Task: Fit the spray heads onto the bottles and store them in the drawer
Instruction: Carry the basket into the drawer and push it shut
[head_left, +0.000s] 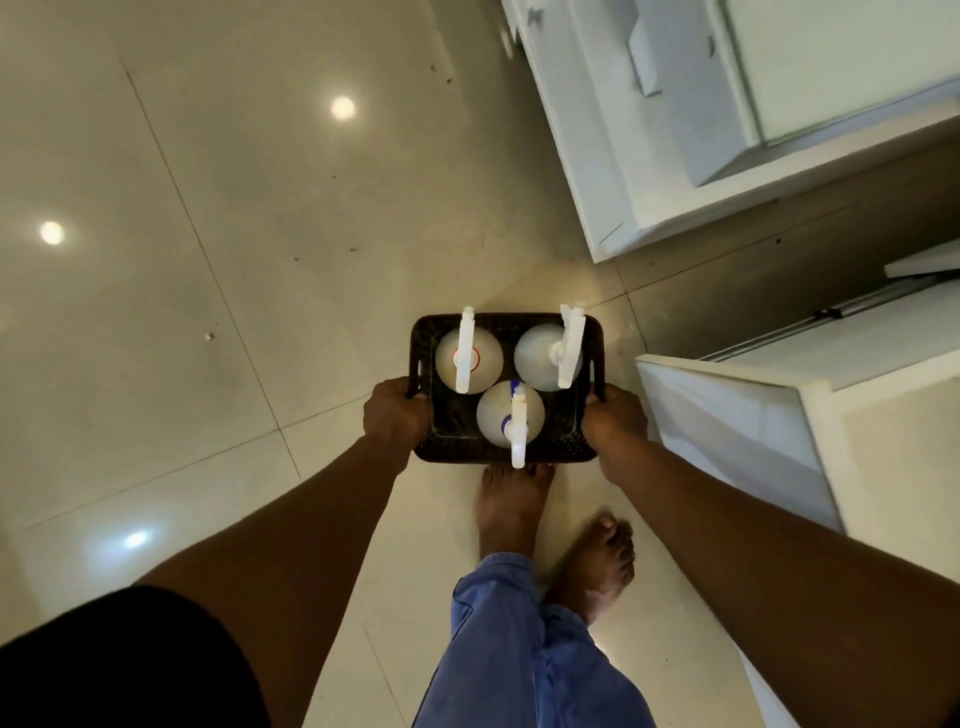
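Looking down from the head camera, nearest to us are a dark top at seven o'clock and blue trousers (519, 649) at six o'clock, with two bare feet (511, 512) on the pale tiled floor (208, 260) just above them. Our two forearms reach up toward the middle of the view.

Our left hand (397, 418) is clenched around the left rim of a dark woven basket (457, 452), at the basket's eight o'clock. Our right hand (615, 418) grasps the right rim in the same way, at the basket's four o'clock. The basket hangs level between the two grips, above the forward foot.

Three pale bottles stand upright inside it, each with a white spray head on top. The closest bottle (493, 421) sits between our hands at the basket's six o'clock and carries a blue collar; its spray head (518, 436) points back toward us, over the near rim. The far left bottle (485, 358) stands at ten o'clock with a red collar, its head running front to back. The far right bottle (535, 358) stands at two o'clock, its head (570, 345) lying beside the right wall.

Beyond the basket, at three o'clock, a white drawer (727, 431) is pulled open, just beside our right hand. At one o'clock stands a white cabinet (649, 156).
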